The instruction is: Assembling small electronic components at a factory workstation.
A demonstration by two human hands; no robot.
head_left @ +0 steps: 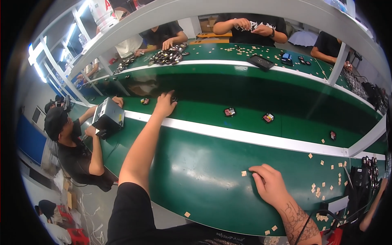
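Observation:
My left hand [165,105] reaches across the white rail onto the sunken green belt. A small dark part [174,99] sits between its thumb and fingers, mostly covered by them. Left of that hand lies a small black part with red and yellow bits [145,101]. Two similar parts, one with a white label [230,112] and one with a yellow mark [268,117], are spaced out to the right. My right hand [269,183] is low over the near green bench, thumb and forefinger apart. Just left of its fingertips lies a small beige square [243,173].
A grey metal box [108,117] stands at the left, beside a co-worker in a black cap. Beige squares [318,190], cables and a black cluster of parts [369,171] lie at the right. Across the belt, co-workers sit by a heap of parts [168,55]. White posts frame the bench.

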